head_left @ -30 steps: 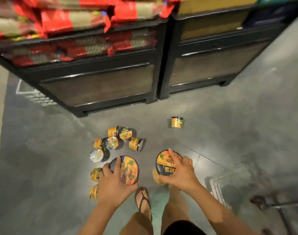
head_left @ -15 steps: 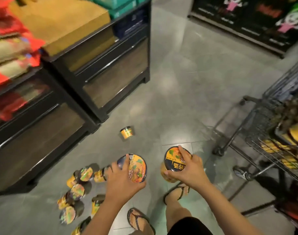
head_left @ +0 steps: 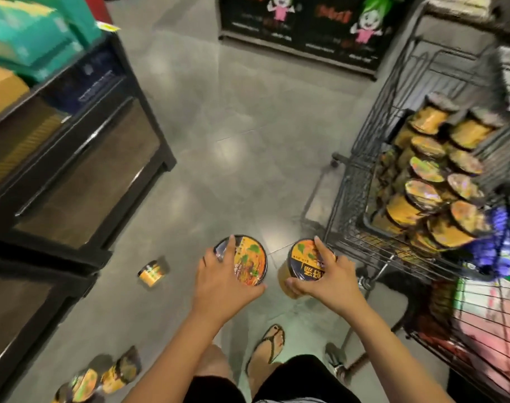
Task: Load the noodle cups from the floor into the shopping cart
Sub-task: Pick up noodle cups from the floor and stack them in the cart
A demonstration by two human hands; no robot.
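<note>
I've swung right: the shopping cart (head_left: 364, 181), off-frame a second ago, is now beside me, half full. Left hand (head_left: 221, 283) and right hand (head_left: 326, 279) each grasp a noodle cup (head_left: 249, 261) by the lid, ready to drop in. More cups on floor (head_left: 102, 376).

Cup in my left hand (head_left: 218, 283): lid (head_left: 249, 261) orange with green and red print, black rim. Cup in my right hand (head_left: 323, 279): lid (head_left: 304, 260) orange over a dark navy band with pale characters; side wall yellow-orange. Stray cup (head_left: 151, 273) at 9 o'clock: yellow-orange, dark ends. Floor cluster (head_left: 102, 376) at 7 o'clock: orange and green lids, blurred. Cart (head_left: 361, 175) at 2 o'clock: dark grey wire; its cups (head_left: 439, 181) yellow-orange with multicoloured lids. Floor (head_left: 233, 126): grey, glossy. Shelving (head_left: 82, 170) at 10 o'clock: black frame, brown panels. Boxes (head_left: 30, 39): teal. Sandal (head_left: 272, 341): black straps. Display (head_left: 306, 27) at 12 o'clock: black, pink and green figures.
</note>
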